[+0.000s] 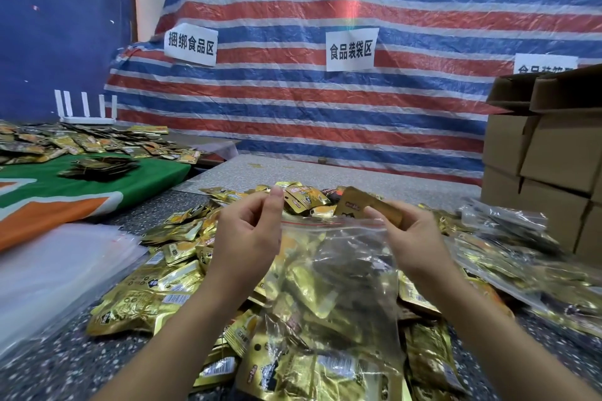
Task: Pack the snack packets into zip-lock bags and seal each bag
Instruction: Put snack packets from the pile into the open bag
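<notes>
Packing table, mid-task. Left hand [249, 231] raised at 10 o'clock of zip-lock bag [329, 273], fingers loosely curled, thumb and forefinger tips near bag's top edge; actual pinch cannot be told. Right hand [405, 238] at bag's 2 o'clock, fingers clamped on gold snack packet [368, 208] over bag mouth. Bag part-filled, resting on loose packet heap [156, 283] centre-table. Filled bags [508, 238] at 3 o'clock; cardboard boxes [553, 153] beyond.
</notes>
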{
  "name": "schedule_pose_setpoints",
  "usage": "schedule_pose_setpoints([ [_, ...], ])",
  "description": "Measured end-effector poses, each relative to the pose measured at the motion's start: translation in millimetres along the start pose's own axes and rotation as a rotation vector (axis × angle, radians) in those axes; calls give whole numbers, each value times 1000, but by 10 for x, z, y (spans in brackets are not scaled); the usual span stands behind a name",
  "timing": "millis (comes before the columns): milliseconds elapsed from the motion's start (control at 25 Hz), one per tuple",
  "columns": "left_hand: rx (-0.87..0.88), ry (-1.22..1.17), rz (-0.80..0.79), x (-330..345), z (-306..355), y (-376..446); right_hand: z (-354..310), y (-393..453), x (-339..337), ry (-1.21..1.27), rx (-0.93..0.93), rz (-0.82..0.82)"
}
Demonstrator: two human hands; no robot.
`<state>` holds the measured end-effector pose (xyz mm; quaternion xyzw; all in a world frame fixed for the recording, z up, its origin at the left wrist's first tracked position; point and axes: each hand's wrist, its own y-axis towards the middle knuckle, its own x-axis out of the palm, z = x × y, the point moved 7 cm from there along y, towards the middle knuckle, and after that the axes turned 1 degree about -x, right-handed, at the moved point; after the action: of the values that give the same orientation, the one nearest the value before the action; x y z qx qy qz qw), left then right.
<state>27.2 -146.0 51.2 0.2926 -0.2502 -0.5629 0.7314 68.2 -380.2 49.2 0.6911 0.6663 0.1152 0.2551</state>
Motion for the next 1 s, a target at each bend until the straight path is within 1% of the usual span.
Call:
schedule_pose_setpoints([
  [80,5,5,-3,2,8,-11,80,-35,98,-10,55,-5],
  [200,0,8,-8,18,19,-33,321,-120,197,92,224,-22],
  [320,-2,1,-3,17,26,-31,494,-186,217,145,333,-7],
  [400,-7,-21,-3,10,16,-20,529,-188,222,217,329,-58],
  [440,-9,-28,-6,10,8,-14,502,-192,247,223,307,-126],
  [520,-23,-39,-22,10,-16,-16,452,-218,328,115,244,-276],
  [560,-32,-43,-37,15,-25,-17,430,-218,341,71,224,-280],
  [600,-39,-47,-62,25,-26,-17,431,-183,295,65,240,-204],
  [640,-48,-55,-94,45,-26,-16,433,-136,201,136,275,-79],
  [680,-57,-70,-130,67,-23,-18,427,-87,85,276,309,43],
  [760,-67,-100,-206,125,-11,-34,305,19,-103,595,311,182],
  [800,-67,-101,-242,158,-4,-51,222,60,-190,715,293,214],
  [880,-63,-61,-292,221,2,-85,27,111,-306,838,254,230],
  [1000,-68,2,-333,277,4,-119,-235,93,-222,837,197,126],
])
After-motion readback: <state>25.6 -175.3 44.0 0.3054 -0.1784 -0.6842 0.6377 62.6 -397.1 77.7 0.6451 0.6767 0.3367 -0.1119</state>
